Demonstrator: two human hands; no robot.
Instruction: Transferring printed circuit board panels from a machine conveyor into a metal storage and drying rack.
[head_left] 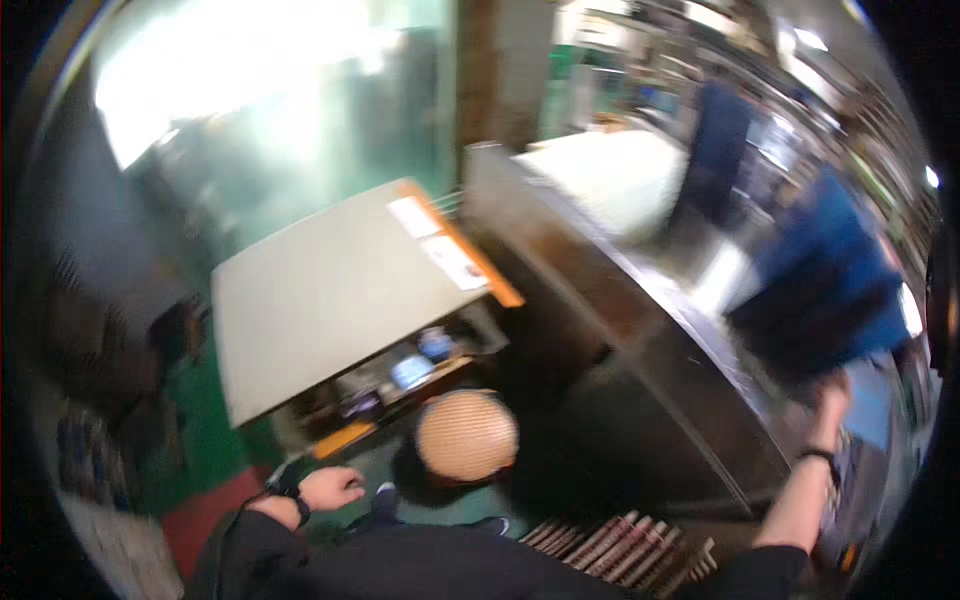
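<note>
My left hand (332,488) hangs low by my body, its fingers loosely curled and nothing seen in them. A dark band circles that wrist. Nearest to it are a round stool (467,435) with a ribbed tan top and a grey-topped table (320,290). On the far right my right hand (829,392) reaches out, a dark band on its wrist. It is at the lower edge of a large dark blue, blurred shape (835,270), which looks like cloth. Blur hides the right fingers, so I cannot tell whether they grip it.
A long dark metal-sided bench (600,300) runs diagonally, bearing a pale stack (610,175). Two papers (440,245) lie by the table's orange edge, and small items fill its shelf. Slatted pieces (625,548) lie near my body. Another dark blue shape (718,135) stands beyond the bench.
</note>
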